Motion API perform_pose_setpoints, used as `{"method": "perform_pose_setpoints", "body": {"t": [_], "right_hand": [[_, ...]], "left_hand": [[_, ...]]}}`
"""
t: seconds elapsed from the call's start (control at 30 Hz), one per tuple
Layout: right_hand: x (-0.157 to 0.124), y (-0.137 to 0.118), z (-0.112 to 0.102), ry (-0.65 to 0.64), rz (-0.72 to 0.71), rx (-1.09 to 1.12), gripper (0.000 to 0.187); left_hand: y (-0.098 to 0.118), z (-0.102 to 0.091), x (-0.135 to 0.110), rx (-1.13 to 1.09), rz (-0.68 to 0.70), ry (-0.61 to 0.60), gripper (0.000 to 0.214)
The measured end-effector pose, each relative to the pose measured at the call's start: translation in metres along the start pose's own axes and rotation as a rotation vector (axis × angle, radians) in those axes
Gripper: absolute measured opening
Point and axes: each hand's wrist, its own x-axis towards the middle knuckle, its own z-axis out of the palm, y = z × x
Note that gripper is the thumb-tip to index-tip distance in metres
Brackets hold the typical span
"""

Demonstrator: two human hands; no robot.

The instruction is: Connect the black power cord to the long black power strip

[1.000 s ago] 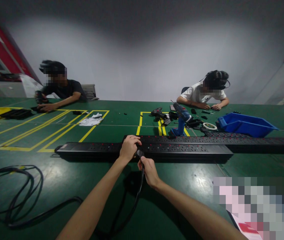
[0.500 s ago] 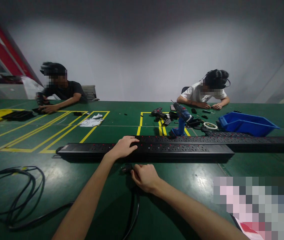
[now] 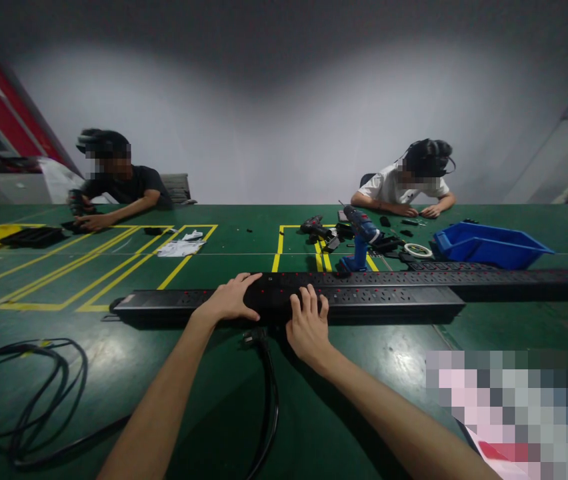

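Observation:
A long black power strip [image 3: 384, 301] with rows of sockets and small red marks lies crosswise in front of me. My left hand [image 3: 229, 298] straddles it left of the middle, fingers over the far edge and thumb toward the front side. Just to the right, my right hand [image 3: 309, 327] rests its spread, slightly bent fingers on the strip's top, with the palm at the front face. The black plug [image 3: 254, 338] lies loose on the table between my wrists, its cable [image 3: 275, 407] running toward me.
Behind lies a second long power strip [image 3: 529, 279]. Past it are a blue cordless drill [image 3: 361, 233], a blue bin [image 3: 489, 247] and a tape roll [image 3: 418, 250]. A coiled black cable [image 3: 24, 413] is at left. Two people sit across the green table [image 3: 204, 400].
My right hand has let go of the plug and moved up and right onto the power strip. My left hand has shifted slightly left, its thumb now spread toward the front.

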Motion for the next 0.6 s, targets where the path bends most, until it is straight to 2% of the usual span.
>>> {"method": "perform_pose_setpoints", "body": {"t": [0.1, 0.27, 0.6], "right_hand": [[-0.002, 0.0, 0.006, -0.016, 0.016, -0.003, 0.05], [-0.003, -0.001, 0.012, -0.023, 0.016, -0.012, 0.048], [-0.002, -0.003, 0.018, -0.005, 0.034, 0.018, 0.05]], "left_hand": [[-0.001, -0.004, -0.002, -0.01, -0.031, 0.012, 0.126], [-0.001, -0.011, -0.003, -0.036, -0.034, -0.057, 0.114], [-0.008, -0.014, -0.002, -0.006, -0.046, -0.058, 0.113]]}}
